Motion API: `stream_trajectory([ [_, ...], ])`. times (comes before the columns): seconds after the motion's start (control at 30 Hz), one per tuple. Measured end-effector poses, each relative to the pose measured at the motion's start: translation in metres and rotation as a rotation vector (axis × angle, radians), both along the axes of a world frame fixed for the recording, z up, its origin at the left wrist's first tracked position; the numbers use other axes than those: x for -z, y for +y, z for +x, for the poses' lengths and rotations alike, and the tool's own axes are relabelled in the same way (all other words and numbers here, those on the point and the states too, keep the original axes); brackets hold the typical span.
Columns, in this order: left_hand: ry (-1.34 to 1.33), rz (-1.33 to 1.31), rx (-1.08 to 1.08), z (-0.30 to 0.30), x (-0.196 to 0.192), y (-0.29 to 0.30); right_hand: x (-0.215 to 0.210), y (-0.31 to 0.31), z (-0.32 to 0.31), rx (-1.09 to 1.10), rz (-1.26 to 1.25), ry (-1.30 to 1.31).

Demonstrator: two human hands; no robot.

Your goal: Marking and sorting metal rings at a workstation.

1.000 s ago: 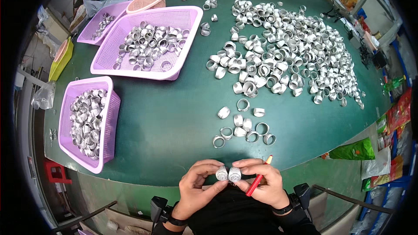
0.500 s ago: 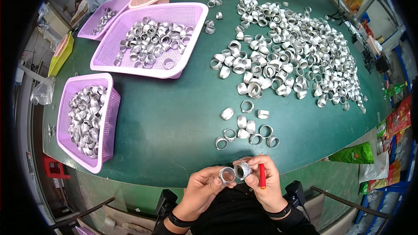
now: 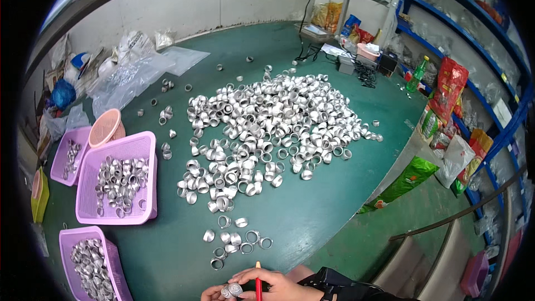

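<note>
At the lower edge, my left hand [image 3: 210,294] is closed on a silver metal ring [image 3: 225,291]; most of this hand is cut off by the picture's edge. My right hand [image 3: 274,285] grips a second silver ring [image 3: 236,289], which appears to touch the first. A red pen-like stick [image 3: 258,289] with a tan end is tucked between the right fingers. Just beyond my hands, several loose rings [image 3: 235,238] lie on the green table [image 3: 178,251]. Farther off spreads a large heap of similar rings [image 3: 278,117].
Three purple baskets holding rings stand at the left: a near one [image 3: 114,267], a larger middle one [image 3: 153,189] and a far one [image 3: 54,173]. A pink round basket [image 3: 106,128] sits beside them. Green bottle [image 3: 417,75], bags [image 3: 404,181] and blue shelving [image 3: 501,150] line the right.
The view has swung right and up, so my hands now sit at the lower edge. Both hands still hold the rings close together, with the red stick in the right.
</note>
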State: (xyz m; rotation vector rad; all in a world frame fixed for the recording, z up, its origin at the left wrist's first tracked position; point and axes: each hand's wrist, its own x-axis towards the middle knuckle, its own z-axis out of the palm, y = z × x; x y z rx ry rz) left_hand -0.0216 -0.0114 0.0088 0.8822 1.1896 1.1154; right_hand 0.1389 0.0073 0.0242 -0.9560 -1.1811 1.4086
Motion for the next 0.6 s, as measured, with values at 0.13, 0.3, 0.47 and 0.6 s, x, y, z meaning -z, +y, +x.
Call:
stream_trajectory([
  [0.13, 0.013, 0.01, -0.019, 0.003, -0.005, -0.002, -0.006, -0.006, 0.001, 0.016, 0.016, -0.087],
  [0.3, 0.009, 0.024, -0.023, 0.003, -0.005, -0.007, -0.017, -0.012, 0.005, 0.048, 0.085, -0.207],
  [0.47, 0.041, 0.051, -0.049, 0.002, 0.001, -0.012, -0.013, -0.014, 0.005, 0.028, 0.136, -0.189],
  [0.6, 0.176, 0.114, -0.053, 0.004, -0.002, -0.01, -0.002, -0.009, 0.008, -0.023, 0.212, -0.185],
])
